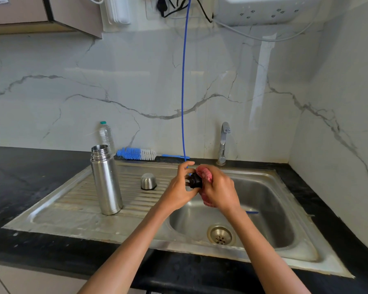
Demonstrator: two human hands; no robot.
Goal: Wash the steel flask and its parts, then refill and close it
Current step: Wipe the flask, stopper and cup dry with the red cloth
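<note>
Two hands meet above the sink (270, 200) basin. Steel flask (106, 181) stands upright, uncapped, on the drainboard, well left of them; its cup (148, 181) sits inverted between. Left hand (182, 187) grips the black stopper (195, 181); right hand (218, 190) grips a pink scrubber (205, 174) pressed against it.

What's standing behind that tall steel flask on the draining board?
Behind the steel flask, by the marble wall, stands a clear plastic bottle with a green cap. Beside it lies a blue-and-white bottle brush. The flask hides the bottle's lower part, so its fill level cannot be seen.
</note>
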